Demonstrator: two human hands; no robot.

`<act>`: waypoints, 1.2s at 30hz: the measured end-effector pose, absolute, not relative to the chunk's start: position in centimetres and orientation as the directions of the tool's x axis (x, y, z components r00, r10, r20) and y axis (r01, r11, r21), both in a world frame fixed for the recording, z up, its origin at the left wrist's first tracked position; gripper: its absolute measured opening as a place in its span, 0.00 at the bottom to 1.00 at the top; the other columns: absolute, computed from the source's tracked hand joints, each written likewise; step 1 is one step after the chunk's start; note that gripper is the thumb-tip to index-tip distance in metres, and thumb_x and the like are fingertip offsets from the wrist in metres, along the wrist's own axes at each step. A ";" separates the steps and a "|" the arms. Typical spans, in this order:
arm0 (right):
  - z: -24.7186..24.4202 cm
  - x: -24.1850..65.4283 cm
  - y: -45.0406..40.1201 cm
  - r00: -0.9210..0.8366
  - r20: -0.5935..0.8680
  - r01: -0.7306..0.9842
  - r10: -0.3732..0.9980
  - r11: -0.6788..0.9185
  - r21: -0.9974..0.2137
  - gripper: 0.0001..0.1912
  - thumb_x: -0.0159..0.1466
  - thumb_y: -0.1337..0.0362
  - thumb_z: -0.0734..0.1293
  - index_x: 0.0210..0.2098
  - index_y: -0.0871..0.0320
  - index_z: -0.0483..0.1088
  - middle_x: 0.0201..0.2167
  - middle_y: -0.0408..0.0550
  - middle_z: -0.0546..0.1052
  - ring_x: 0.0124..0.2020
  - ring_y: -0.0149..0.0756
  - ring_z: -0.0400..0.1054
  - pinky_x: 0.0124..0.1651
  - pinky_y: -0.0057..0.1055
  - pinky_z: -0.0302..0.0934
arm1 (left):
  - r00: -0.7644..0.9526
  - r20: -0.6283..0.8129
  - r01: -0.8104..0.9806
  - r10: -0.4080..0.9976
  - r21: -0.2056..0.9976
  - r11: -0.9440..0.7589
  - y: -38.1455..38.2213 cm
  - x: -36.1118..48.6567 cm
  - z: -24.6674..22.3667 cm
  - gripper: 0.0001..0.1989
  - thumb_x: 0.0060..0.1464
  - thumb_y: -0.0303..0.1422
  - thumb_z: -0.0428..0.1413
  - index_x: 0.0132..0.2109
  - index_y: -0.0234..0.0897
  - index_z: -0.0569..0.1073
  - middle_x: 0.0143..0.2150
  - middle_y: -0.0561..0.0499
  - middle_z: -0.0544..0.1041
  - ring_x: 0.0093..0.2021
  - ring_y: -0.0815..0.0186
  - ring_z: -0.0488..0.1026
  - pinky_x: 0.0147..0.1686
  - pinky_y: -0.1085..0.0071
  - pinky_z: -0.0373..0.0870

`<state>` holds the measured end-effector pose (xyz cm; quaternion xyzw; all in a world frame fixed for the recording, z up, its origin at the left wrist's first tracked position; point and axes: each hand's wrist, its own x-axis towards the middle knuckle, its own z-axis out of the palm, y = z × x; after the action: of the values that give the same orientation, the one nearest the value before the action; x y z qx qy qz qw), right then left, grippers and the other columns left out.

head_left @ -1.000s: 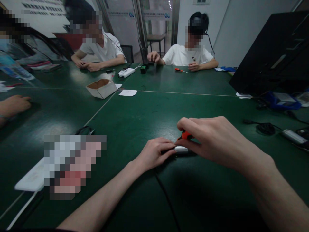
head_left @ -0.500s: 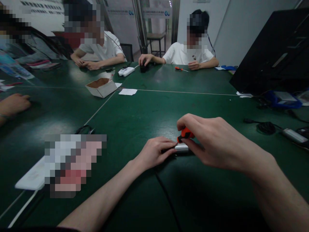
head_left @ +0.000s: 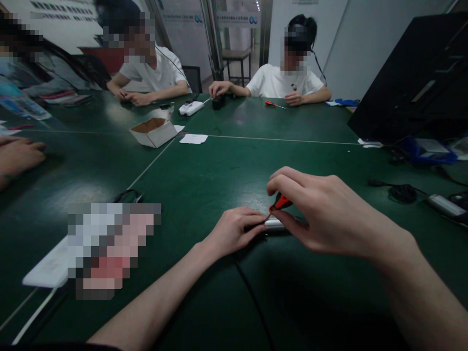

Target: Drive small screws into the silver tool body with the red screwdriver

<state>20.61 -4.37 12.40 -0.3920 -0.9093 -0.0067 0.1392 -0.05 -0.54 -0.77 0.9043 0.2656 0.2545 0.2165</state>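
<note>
On the green table lies a small silver device (head_left: pixel 276 224) with a black end. My left hand (head_left: pixel 237 229) grips that black end between thumb and fingers. My right hand (head_left: pixel 314 209) is closed around an orange and black screwdriver (head_left: pixel 281 201), held tilted above the device. The screwdriver's thin shaft reaches down to the device close to my left fingertips; its very tip is too small to make out. A black cable (head_left: pixel 252 292) runs from under my left hand toward the near edge.
A white power strip (head_left: pixel 47 265) lies at left beside a blurred-out object. Farther back are an open box (head_left: pixel 155 132) and a paper slip (head_left: pixel 193 139). Coiled cable (head_left: pixel 402 193) and a monitor (head_left: pixel 413 78) stand right. People's hands rest at the far and left sides.
My right fingers and the screwdriver handle have shifted slightly, the handle now tilting more to the right. My left hand stays put. Another person's hand at left has changed pose.
</note>
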 end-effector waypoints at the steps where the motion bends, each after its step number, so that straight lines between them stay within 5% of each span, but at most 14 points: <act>1: 12.4 20.6 -4.4 -0.658 0.254 0.705 0.709 0.699 -0.124 0.08 0.63 0.68 0.62 0.42 0.58 0.60 0.40 0.43 0.69 0.30 0.29 0.62 0.26 0.27 0.50 | 0.729 0.346 0.368 0.591 0.530 -0.764 -0.6 0.0 -0.8 0.10 0.63 0.33 0.53 0.44 0.38 0.79 0.44 0.48 0.80 0.44 0.63 0.76 0.42 0.69 0.72; 5: 12.2 20.6 -4.3 -0.649 0.257 0.712 0.716 0.691 -0.127 0.09 0.64 0.69 0.62 0.44 0.58 0.60 0.36 0.41 0.69 0.30 0.29 0.63 0.26 0.27 0.50 | 0.721 0.345 0.374 0.601 0.537 -0.757 -0.6 0.0 -0.7 0.10 0.63 0.33 0.53 0.44 0.38 0.79 0.44 0.47 0.80 0.43 0.63 0.76 0.41 0.69 0.72; 13: 12.1 20.5 -4.0 -0.625 0.289 0.767 0.725 0.639 0.057 0.09 0.67 0.57 0.63 0.39 0.56 0.62 0.29 0.41 0.70 0.26 0.33 0.65 0.24 0.29 0.45 | 0.724 0.363 0.366 0.586 0.518 -0.773 -0.6 0.0 -0.9 0.10 0.63 0.33 0.53 0.42 0.38 0.79 0.42 0.48 0.80 0.41 0.64 0.76 0.39 0.70 0.72; 21: 12.3 20.6 -4.4 -0.647 0.246 0.706 0.722 0.689 -0.163 0.12 0.62 0.68 0.62 0.46 0.59 0.61 0.40 0.43 0.69 0.30 0.29 0.64 0.26 0.27 0.51 | 0.723 0.353 0.368 0.593 0.530 -0.764 -0.7 0.0 -0.6 0.11 0.63 0.33 0.52 0.44 0.38 0.79 0.43 0.47 0.80 0.42 0.63 0.76 0.41 0.69 0.73; 31: 12.0 20.6 -4.1 -0.615 0.291 0.759 0.733 0.650 -0.037 0.07 0.67 0.61 0.62 0.42 0.57 0.62 0.32 0.43 0.72 0.27 0.31 0.65 0.25 0.28 0.46 | 0.721 0.343 0.380 0.602 0.531 -0.758 -0.8 0.1 -0.3 0.11 0.63 0.33 0.52 0.44 0.39 0.79 0.42 0.47 0.80 0.43 0.62 0.76 0.44 0.67 0.73; 36: 12.2 20.6 -4.1 -0.627 0.278 0.738 0.728 0.669 -0.086 0.09 0.64 0.65 0.63 0.44 0.59 0.62 0.37 0.45 0.71 0.31 0.31 0.65 0.26 0.28 0.48 | 0.713 0.344 0.382 0.612 0.541 -0.749 -0.8 0.1 -0.5 0.10 0.63 0.34 0.53 0.43 0.38 0.79 0.43 0.47 0.80 0.44 0.62 0.76 0.43 0.67 0.73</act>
<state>20.61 -4.12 12.16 -0.4064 -0.9018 -0.0181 0.1461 0.06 -0.75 -0.51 0.8985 0.2764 0.2594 0.2215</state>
